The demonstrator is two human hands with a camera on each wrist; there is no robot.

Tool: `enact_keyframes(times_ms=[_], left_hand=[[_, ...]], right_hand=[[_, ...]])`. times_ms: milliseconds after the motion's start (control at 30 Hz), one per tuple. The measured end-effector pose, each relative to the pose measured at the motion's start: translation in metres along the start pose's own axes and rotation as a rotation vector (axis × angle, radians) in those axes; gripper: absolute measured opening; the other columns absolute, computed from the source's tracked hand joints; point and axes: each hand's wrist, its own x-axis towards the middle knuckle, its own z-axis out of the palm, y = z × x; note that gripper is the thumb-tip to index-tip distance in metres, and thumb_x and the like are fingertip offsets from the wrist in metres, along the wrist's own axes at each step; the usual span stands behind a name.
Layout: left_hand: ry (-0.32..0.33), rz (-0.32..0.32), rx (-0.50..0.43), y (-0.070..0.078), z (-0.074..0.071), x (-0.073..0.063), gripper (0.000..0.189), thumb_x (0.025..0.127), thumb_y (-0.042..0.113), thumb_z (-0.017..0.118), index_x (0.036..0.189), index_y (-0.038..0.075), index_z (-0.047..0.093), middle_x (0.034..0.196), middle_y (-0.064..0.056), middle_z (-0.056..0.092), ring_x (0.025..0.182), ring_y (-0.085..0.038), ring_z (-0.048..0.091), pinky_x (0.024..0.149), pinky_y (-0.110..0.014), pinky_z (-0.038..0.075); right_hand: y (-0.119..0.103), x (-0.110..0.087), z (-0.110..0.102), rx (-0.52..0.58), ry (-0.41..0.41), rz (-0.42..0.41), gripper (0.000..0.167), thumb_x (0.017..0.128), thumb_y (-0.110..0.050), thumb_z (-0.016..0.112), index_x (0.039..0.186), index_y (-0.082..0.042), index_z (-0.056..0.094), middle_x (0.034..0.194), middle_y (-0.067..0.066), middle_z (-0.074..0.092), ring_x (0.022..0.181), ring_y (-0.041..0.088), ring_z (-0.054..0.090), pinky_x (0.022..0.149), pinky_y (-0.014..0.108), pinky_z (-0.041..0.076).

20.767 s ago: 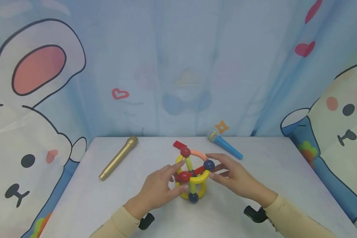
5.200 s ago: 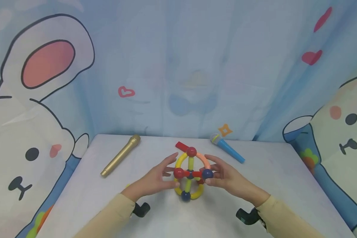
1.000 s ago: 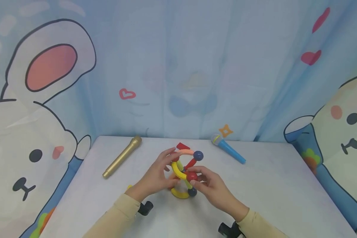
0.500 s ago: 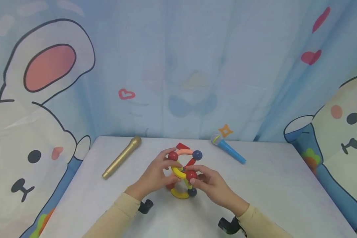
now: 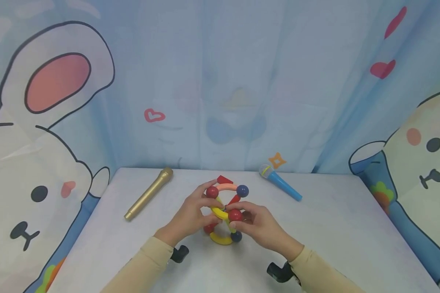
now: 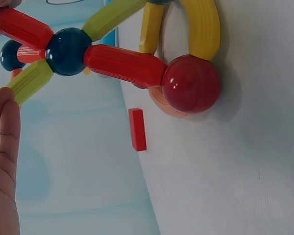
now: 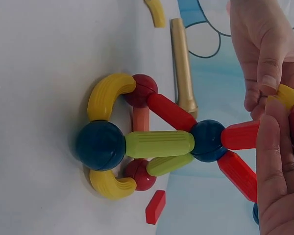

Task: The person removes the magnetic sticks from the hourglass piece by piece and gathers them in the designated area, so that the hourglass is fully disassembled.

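A toy model of balls and rods stands on the table, with a lower ring, a dark blue ball in its middle and an upper part above. My left hand pinches a yellow curved rod of the upper part between thumb and fingers. At the front end of that rod, my right hand grips a red ball. An orange curved rod joins another red ball to a blue ball at the back. Fingers hide some of the joints.
Behind the model lies a small red block. A gold toy microphone is at the left, a blue one at the back right. In the right wrist view a loose yellow curved rod lies near the gold microphone.
Since about five seconds ago the model has been turned, bringing one red ball to the front. Within the last second my left fingers shifted from the upper red ball onto the yellow curved rod.
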Motion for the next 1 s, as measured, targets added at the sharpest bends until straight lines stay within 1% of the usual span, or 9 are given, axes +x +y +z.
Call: enact_keyframes(times_ms=[133,233,333,500,567,700,867,1000], left_hand=[[0.01,0.011,-0.02,-0.0001,0.0009,0.0003,0.029,0.079,0.019,0.087,0.104,0.029,0.077,0.157,0.007,0.033,0.138,-0.018,0.037,0.095,-0.04,0.051],[0.013,0.022,-0.026,-0.0007,0.0012,0.0005,0.029,0.079,0.018,0.087,0.104,0.028,0.077,0.155,0.008,0.034,0.133,-0.018,0.042,0.094,-0.04,0.052],[0.011,0.025,-0.028,-0.0007,0.0007,0.0003,0.029,0.079,0.018,0.087,0.104,0.028,0.077,0.155,0.009,0.034,0.13,-0.018,0.045,0.092,-0.038,0.053],[0.004,0.016,-0.041,-0.0001,0.0,-0.0001,0.029,0.079,0.017,0.087,0.105,0.027,0.077,0.155,0.01,0.034,0.134,-0.018,0.041,0.093,-0.034,0.052],[0.003,0.006,-0.043,-0.0001,0.0004,-0.0001,0.029,0.079,0.018,0.087,0.105,0.028,0.077,0.155,0.01,0.034,0.135,-0.017,0.04,0.093,-0.033,0.052],[0.003,-0.015,-0.052,0.0004,0.0007,-0.0003,0.03,0.079,0.018,0.087,0.106,0.028,0.077,0.155,0.012,0.034,0.136,-0.017,0.038,0.093,-0.034,0.052],[0.009,0.01,-0.069,0.0021,0.0,-0.0004,0.03,0.08,0.018,0.086,0.107,0.026,0.077,0.155,0.009,0.035,0.14,-0.018,0.034,0.096,-0.037,0.051],[0.013,0.024,-0.075,0.0026,-0.0003,-0.0001,0.03,0.079,0.016,0.087,0.106,0.026,0.078,0.155,0.009,0.035,0.14,-0.017,0.034,0.097,-0.036,0.05]], right_hand=[[-0.0008,-0.0001,-0.0011,0.02,-0.004,-0.002,0.039,0.091,-0.015,0.075,0.128,-0.016,0.064,0.118,0.003,0.066,0.103,0.02,0.067,0.085,0.029,0.056],[-0.0013,0.0003,-0.0018,0.035,-0.018,-0.003,0.038,0.092,-0.013,0.074,0.128,-0.015,0.064,0.119,0.004,0.065,0.104,0.021,0.066,0.086,0.029,0.056],[-0.001,0.0011,-0.0026,0.057,-0.038,-0.009,0.037,0.093,-0.009,0.071,0.129,-0.013,0.063,0.12,0.006,0.065,0.108,0.028,0.066,0.087,0.03,0.055],[0.0011,0.0017,-0.0033,0.095,-0.062,-0.019,0.036,0.096,-0.013,0.068,0.131,-0.009,0.06,0.121,0.009,0.064,0.112,0.041,0.062,0.089,0.031,0.054],[0.0017,0.0016,-0.0035,0.104,-0.066,-0.022,0.037,0.096,-0.016,0.068,0.131,-0.008,0.059,0.122,0.009,0.063,0.112,0.042,0.062,0.09,0.031,0.054],[0.0028,0.0015,-0.0039,0.124,-0.077,-0.027,0.037,0.097,-0.016,0.067,0.132,-0.007,0.058,0.122,0.011,0.063,0.112,0.044,0.061,0.09,0.031,0.054],[0.0028,0.0013,-0.0051,0.154,-0.091,-0.024,0.036,0.099,-0.017,0.064,0.133,-0.006,0.057,0.121,0.012,0.063,0.112,0.046,0.061,0.09,0.032,0.054],[0.0011,0.0003,-0.0058,0.164,-0.094,-0.03,0.034,0.1,-0.016,0.063,0.132,-0.006,0.057,0.12,0.013,0.063,0.111,0.046,0.06,0.09,0.033,0.054]])
